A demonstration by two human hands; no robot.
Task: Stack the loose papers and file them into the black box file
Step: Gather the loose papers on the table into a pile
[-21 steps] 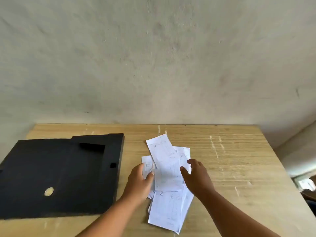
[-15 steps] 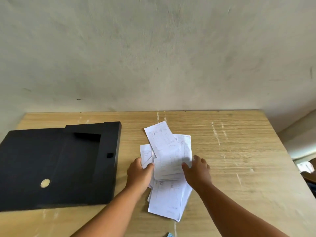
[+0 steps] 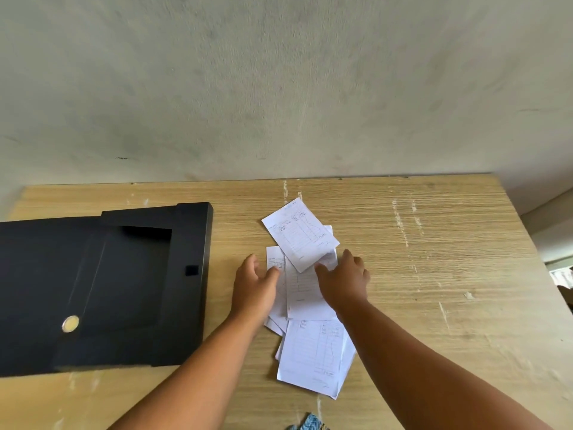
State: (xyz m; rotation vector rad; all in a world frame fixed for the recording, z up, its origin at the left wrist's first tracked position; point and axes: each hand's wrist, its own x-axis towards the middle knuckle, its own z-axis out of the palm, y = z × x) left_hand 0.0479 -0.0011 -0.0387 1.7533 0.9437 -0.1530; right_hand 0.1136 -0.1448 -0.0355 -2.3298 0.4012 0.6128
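Papers (image 3: pixel 305 293), thin white printed slips, lie fanned and overlapping on the scuffed wood-grain table (image 3: pixel 434 274) right of the flat matte black box file (image 3: pixel 102 287), flanked by the spread-fingered left hand (image 3: pixel 254 288) and right hand (image 3: pixel 344 279) pressing their edges.

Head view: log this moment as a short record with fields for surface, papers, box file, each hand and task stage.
surface: wooden table against a plain wall
papers: loose white printed sheets in an untidy, fanned pile at the table's middle, the top sheet skewed
box file: black box file lying flat, left of the papers and apart from them
left hand: left hand open, fingers at the pile's left edge
right hand: right hand open, fingers resting on the pile's right side
task stage: papers not yet squared or filed
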